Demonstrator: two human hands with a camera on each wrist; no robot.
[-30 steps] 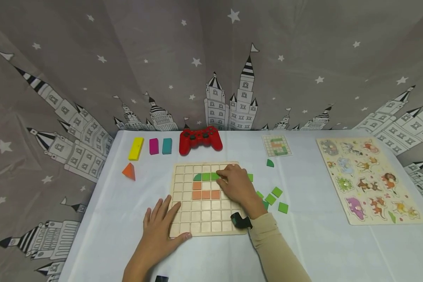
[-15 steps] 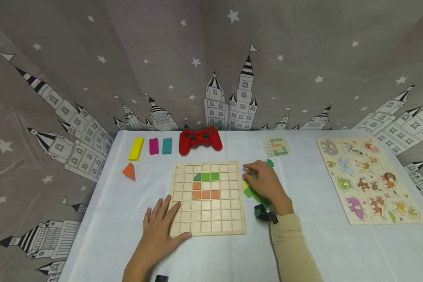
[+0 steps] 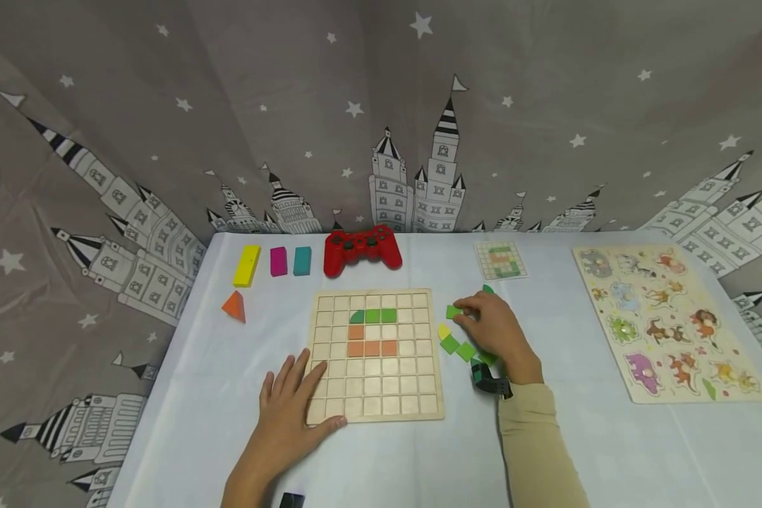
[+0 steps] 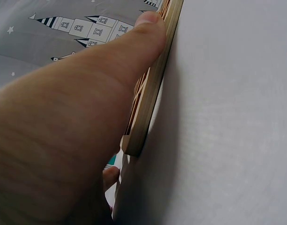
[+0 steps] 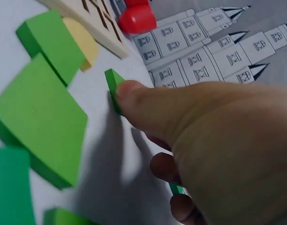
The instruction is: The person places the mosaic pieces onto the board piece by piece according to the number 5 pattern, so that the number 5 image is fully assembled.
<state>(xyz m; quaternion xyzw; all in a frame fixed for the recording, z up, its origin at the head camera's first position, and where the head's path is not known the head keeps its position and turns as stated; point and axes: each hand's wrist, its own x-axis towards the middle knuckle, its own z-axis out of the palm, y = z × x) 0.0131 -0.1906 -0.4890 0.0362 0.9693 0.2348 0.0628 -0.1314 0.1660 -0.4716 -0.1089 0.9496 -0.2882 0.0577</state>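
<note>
Your right hand [image 3: 495, 328] pinches a small green tile [image 3: 454, 311] at its edge with thumb and fingertip, tipping it off the worktop [image 3: 546, 437] just right of the wooden grid board [image 3: 375, 381], among other loose green tiles [image 3: 457, 348], so you can lift it cleanly. Your left hand [image 3: 288, 413] lies flat with fingers spread, holding nothing, on the board's near-left corner, thumb against its edge, likely to keep it from sliding.

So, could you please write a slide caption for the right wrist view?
Right hand pinching a green tile on the table, loose green tiles alongside.
</note>
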